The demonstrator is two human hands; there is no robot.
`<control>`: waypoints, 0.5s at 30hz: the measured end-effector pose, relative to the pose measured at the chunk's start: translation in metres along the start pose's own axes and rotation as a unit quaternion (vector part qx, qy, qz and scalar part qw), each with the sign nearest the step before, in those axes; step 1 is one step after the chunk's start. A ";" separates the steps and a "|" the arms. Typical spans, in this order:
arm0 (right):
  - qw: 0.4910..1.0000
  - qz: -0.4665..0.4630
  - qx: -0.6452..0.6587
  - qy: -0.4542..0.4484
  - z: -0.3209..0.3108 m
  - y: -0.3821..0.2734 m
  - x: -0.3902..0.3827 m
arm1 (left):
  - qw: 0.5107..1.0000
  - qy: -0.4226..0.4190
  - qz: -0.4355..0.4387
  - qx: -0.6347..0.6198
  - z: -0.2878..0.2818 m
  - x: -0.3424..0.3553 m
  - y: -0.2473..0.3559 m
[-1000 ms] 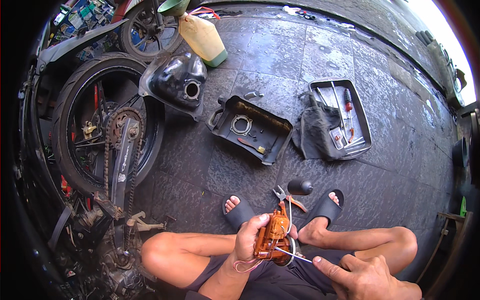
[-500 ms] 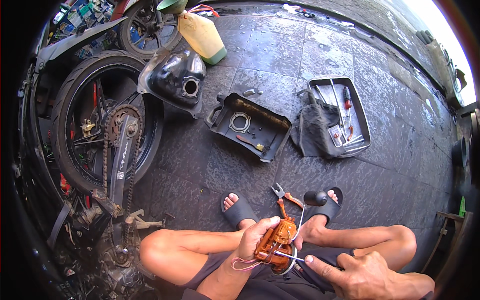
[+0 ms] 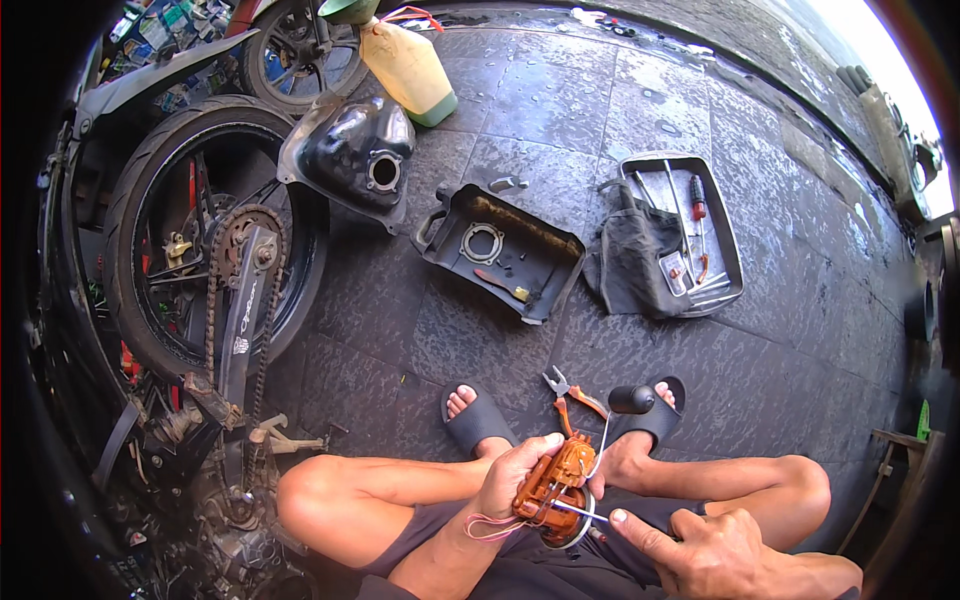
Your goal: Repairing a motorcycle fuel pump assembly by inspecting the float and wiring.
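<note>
My left hand (image 3: 508,480) grips an orange fuel pump assembly (image 3: 555,485) with pink wires looped below it. A black cylindrical float (image 3: 630,399) sticks up from the assembly on a thin wire arm. My right hand (image 3: 690,550), fingers curled and index finger extended, holds a thin metal screwdriver (image 3: 593,515) whose tip reaches into the orange housing; its handle is hidden. Orange-handled pliers (image 3: 585,400) lie on the floor between my sandalled feet.
A motorcycle's rear wheel and chain (image 3: 150,330) stand left, beside a black fuel tank (image 3: 340,150). Ahead lie a black pan (image 3: 535,265) holding a ring and brush and a tool tray (image 3: 725,230) with cloth. A jerrycan (image 3: 400,70) with funnel stands behind.
The orange assembly has turned slightly in my left hand, and its float has shifted up and to the right. My right hand moved a little with the tool.
</note>
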State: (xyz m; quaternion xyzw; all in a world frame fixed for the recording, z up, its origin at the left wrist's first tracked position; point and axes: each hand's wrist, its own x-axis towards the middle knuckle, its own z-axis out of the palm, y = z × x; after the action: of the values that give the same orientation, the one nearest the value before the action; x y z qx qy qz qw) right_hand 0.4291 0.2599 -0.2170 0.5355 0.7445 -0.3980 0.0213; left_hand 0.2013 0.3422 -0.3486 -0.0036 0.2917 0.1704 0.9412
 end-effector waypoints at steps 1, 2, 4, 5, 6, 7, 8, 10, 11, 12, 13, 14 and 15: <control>1.000 0.004 0.009 -0.001 0.001 0.001 0.000 | 1.000 0.010 -0.002 0.015 0.002 0.000 0.001; 1.000 0.010 0.018 -0.002 0.002 0.000 0.000 | 1.000 0.008 -0.002 0.015 0.004 0.001 0.000; 0.999 0.011 0.045 -0.005 0.002 0.000 0.001 | 0.999 0.043 0.007 0.007 0.004 -0.001 -0.001; 0.997 0.016 0.072 -0.008 0.002 0.000 0.001 | 0.999 0.044 0.008 0.006 0.003 -0.002 -0.002; 0.997 0.015 0.072 -0.008 0.003 0.000 0.001 | 0.999 0.037 0.010 -0.022 0.002 -0.002 -0.002; 0.995 0.011 0.096 -0.001 0.005 0.001 0.002 | 0.998 0.029 0.012 -0.051 0.000 -0.002 -0.002; 0.993 0.006 0.121 0.006 0.006 0.002 0.002 | 0.998 0.028 0.013 -0.052 -0.001 -0.002 -0.003; 0.988 0.011 0.154 0.006 0.010 0.001 0.001 | 0.999 0.046 0.022 -0.014 -0.004 -0.002 -0.004; 0.982 0.016 0.188 0.006 0.011 0.001 0.001 | 0.999 0.045 0.023 -0.015 -0.005 -0.002 -0.005; 0.982 0.014 0.187 0.006 0.009 -0.001 0.001 | 0.998 0.041 0.029 -0.033 -0.006 -0.002 -0.007; 0.986 0.027 0.162 -0.012 0.004 -0.005 0.000 | 0.998 0.033 0.031 -0.052 -0.005 -0.001 -0.008; 0.989 0.040 0.137 -0.029 0.001 -0.009 -0.001 | 0.998 0.028 0.029 -0.053 -0.003 -0.001 -0.008; 0.990 0.045 0.134 -0.029 0.001 -0.012 -0.001 | 0.998 0.039 0.036 -0.026 0.001 -0.001 -0.007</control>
State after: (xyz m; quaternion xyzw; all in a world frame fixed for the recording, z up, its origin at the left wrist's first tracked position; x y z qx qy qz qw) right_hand 0.4192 0.2568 -0.2105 0.5542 0.6590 -0.5083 -0.0110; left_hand 0.2036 0.3356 -0.3477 -0.0240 0.3236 0.2116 0.9219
